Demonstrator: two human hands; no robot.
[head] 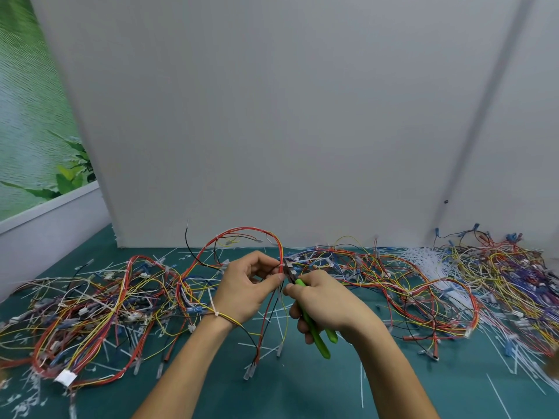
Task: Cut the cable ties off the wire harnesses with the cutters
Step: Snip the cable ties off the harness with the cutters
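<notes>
My left hand [245,288] pinches a wire harness [242,232] of red, yellow and black wires that arches up behind it and drapes over my wrist. A white cable tie [215,311] binds the strand lying on that wrist. My right hand [323,300] grips green-handled cutters [314,328]. Their dark jaws [289,272] sit against the harness right beside my left fingertips. Whatever lies between the jaws is too small to make out.
A tangled heap of harnesses [90,306] covers the green cutting mat [302,388] on the left, and another heap [499,282] spreads across the right. Cut white tie pieces [429,261] litter the mat. A grey panel [272,116] stands close behind.
</notes>
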